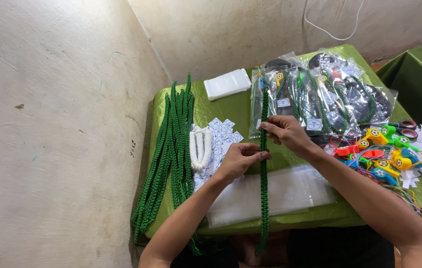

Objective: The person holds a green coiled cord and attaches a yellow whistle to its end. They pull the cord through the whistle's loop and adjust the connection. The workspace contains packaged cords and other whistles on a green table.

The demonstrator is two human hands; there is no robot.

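Green braided cord (pixel 263 164) ran between our fingers at the centre of the frame: our right hand (pixel 284 133) pinched it high up with thumb and forefinger closed on it, and our left hand (pixel 239 160) gripped it just below, fingers curled shut around it. Its lower end hung past the table edge (pixel 270 223) at the bottom of the frame. Outward lay clear plastic sleeves (pixel 275 193) beneath our wrists, a pile of green cords (pixel 169 149) at left, packed bags (pixel 320 94) and coloured whistles (pixel 384 154) at right. We judged the dangling end could drag the cord off if either pinch loosened.
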